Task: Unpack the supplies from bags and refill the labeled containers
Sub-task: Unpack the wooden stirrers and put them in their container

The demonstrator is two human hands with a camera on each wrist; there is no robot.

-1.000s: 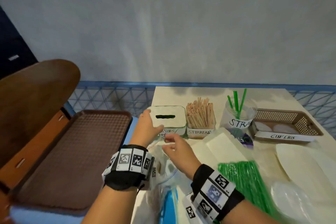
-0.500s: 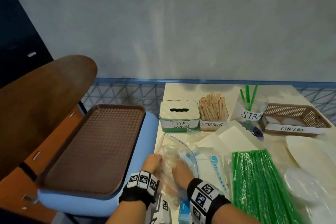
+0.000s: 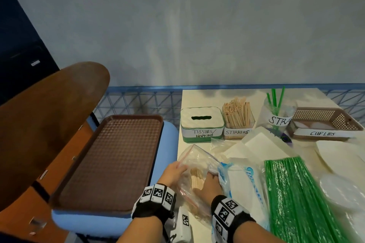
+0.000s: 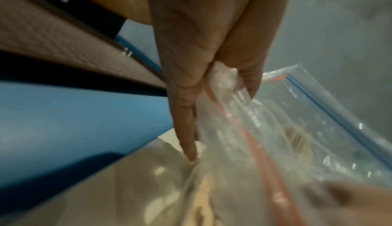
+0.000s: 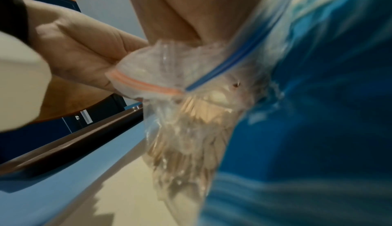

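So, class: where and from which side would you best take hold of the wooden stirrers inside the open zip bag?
Grip the wooden stirrers as a bundle near their upper ends, entering through the zip bag's open mouth, probably. The left hand holds the red-striped lip aside, and the right hand is already inside. The sticks lie parallel, ends toward the opening.

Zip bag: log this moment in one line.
left hand pinches zip bag rim | right hand inside bag on wooden stirrers | stirrers container awaits
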